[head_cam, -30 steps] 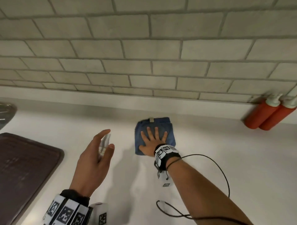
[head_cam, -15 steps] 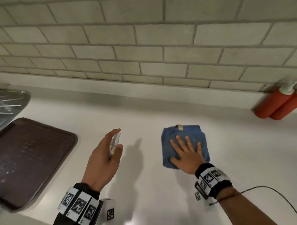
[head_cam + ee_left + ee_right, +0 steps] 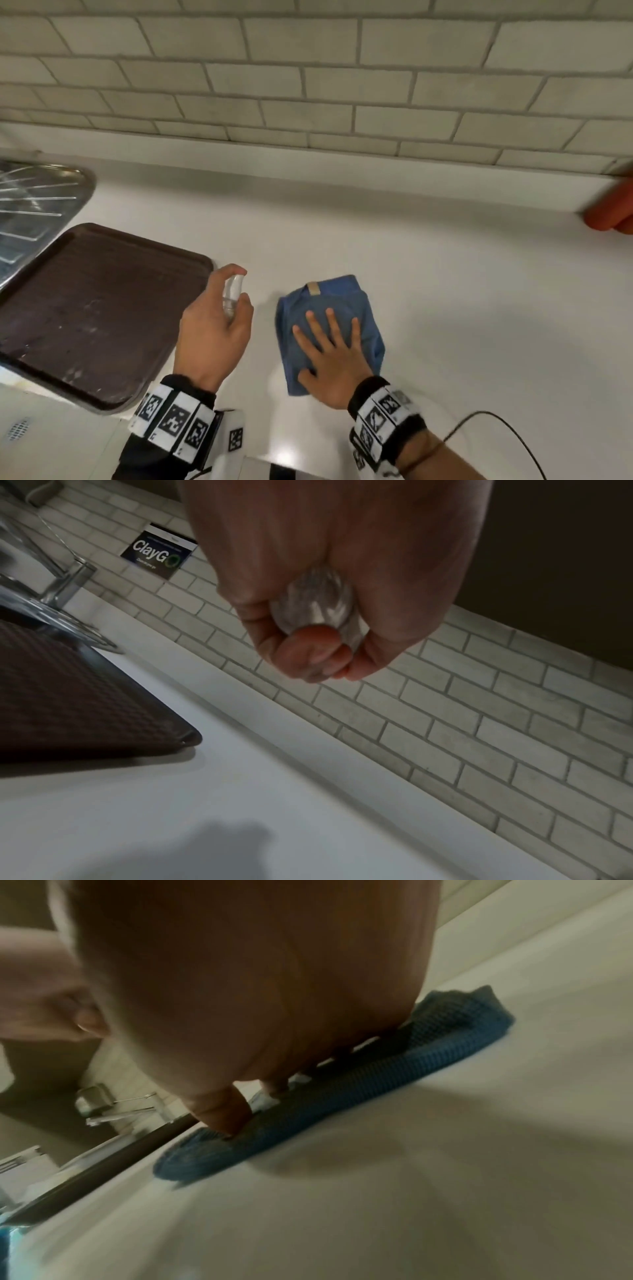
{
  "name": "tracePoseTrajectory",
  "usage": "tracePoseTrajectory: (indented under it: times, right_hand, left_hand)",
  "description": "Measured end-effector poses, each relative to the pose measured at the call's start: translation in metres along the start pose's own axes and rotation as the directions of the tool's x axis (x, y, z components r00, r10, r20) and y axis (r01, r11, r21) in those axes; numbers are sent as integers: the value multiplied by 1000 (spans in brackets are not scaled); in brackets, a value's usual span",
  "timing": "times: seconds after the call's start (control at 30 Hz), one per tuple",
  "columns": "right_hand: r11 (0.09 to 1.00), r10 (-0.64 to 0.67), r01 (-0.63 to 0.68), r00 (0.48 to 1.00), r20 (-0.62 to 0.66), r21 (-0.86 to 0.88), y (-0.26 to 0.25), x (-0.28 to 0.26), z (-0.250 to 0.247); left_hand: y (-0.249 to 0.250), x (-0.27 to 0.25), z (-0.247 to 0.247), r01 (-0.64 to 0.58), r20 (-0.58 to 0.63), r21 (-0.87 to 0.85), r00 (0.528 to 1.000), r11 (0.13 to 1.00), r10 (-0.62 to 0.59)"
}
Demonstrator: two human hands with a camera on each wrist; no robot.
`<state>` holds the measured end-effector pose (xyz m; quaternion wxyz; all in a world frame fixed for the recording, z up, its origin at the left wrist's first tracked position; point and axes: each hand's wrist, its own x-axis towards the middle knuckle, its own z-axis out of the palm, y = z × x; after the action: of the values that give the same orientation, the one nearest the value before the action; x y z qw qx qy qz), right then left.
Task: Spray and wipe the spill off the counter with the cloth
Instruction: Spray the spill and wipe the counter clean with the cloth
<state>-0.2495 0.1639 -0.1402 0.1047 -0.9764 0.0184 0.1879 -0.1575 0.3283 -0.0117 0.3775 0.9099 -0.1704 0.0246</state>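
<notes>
Meanwhile right hand point(image 3: 334, 359) lies spread flat on the cloth point(image 3: 363, 308); left hand point(image 3: 212, 329) grips the spray bottle point(image 3: 233, 294).

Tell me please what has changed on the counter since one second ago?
The right hand, pressing flat, slid the blue cloth toward the person, away from the tiled wall. Nothing was released. The left hand still grips the small spray bottle beside the brown tray.

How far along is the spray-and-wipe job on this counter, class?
Done: the spray bottle is picked up, in the left hand's grip. In hand: the right hand presses flat on the blue cloth, wiping the white counter. Left: no spill shows around the cloth, so perhaps only finishing strokes; what lies under it is hidden.
</notes>
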Motion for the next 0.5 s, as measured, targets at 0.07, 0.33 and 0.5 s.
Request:
tracePoseTrajectory:
  times: [0.07,0.33,0.5]
  right_hand:
    - [999,38,-37,998,-46,13,-15,-33,21]
    - [877,462,-454,886,-20,160,13,-106,38]
    - [814,552,-547,833,31,197,21,-36,10]
  left_hand:
    - [-15,4,-13,-9,31,-21,999,1000,9]
    - [-65,-2,-39,-80,163,-106,982,991,97]
    - [-72,-9,-46,-88,173,-100,979,991,105]
